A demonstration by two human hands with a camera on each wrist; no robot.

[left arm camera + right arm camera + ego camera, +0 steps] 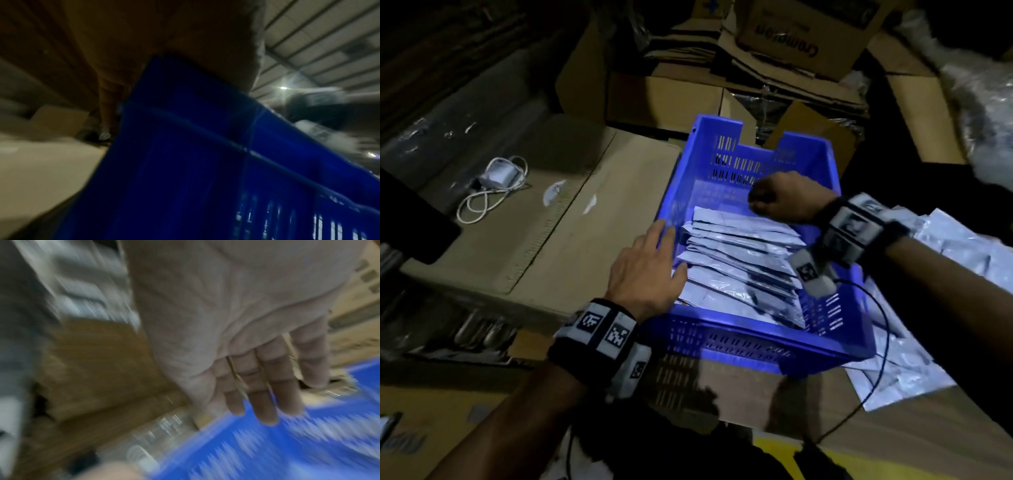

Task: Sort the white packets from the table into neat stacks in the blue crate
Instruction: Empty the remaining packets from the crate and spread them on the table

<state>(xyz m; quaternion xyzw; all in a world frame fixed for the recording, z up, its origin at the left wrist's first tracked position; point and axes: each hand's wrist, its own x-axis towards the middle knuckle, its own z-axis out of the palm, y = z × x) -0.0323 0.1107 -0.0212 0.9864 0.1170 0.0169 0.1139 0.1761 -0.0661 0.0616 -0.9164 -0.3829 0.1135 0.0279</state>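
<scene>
Cardboard covered the table [571, 219] where the blue crate [756, 335] already held a slanted row of white packets [739, 260], more packets [962, 246] waiting outside, left hand [647, 270] flat with fingers straight, right hand [787, 198] over the row, fingers straight, empty

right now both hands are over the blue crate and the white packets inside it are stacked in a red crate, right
Not quite: the head view shows the white plastic packets in a blue slotted plastic crate, not red. The left hand and right hand are over it.

white packets [743, 263] fill the blue crate [756, 346] floor; its far end lies bare.
</scene>
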